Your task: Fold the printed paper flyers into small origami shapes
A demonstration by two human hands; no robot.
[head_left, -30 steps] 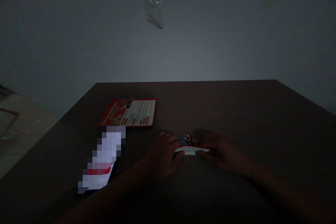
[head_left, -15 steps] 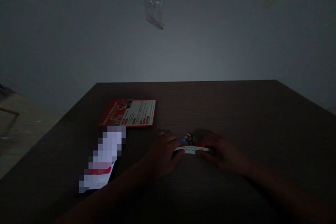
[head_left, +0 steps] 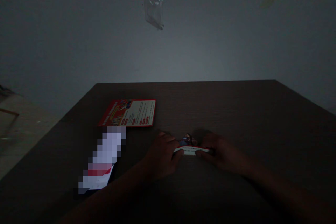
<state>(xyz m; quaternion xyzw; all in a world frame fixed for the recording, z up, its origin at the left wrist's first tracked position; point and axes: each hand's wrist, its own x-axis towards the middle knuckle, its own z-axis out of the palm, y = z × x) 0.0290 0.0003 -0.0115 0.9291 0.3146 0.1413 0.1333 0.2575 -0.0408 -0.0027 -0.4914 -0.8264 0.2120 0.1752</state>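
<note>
The little bent card (head_left: pixel 189 152) is between the left hand (head_left: pixel 163 154), at nine o'clock, and the right hand (head_left: pixel 222 152), at three o'clock, over the counter (head_left: pixel 231 108). Fingers of both pinch its ends. It looks light and bendy, and might crease, so hold both ends softly.

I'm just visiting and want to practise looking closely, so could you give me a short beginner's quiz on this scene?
1. True or false: the left hand and the right hand both hold the small printed piece.

2. The flat printed card is edged in:
A) green
B) red
C) blue

3. Fill in: as pictured, the bright, pixelated rectangle lies to the ____ of both hands.

Key:
1. True
2. B
3. left
</note>
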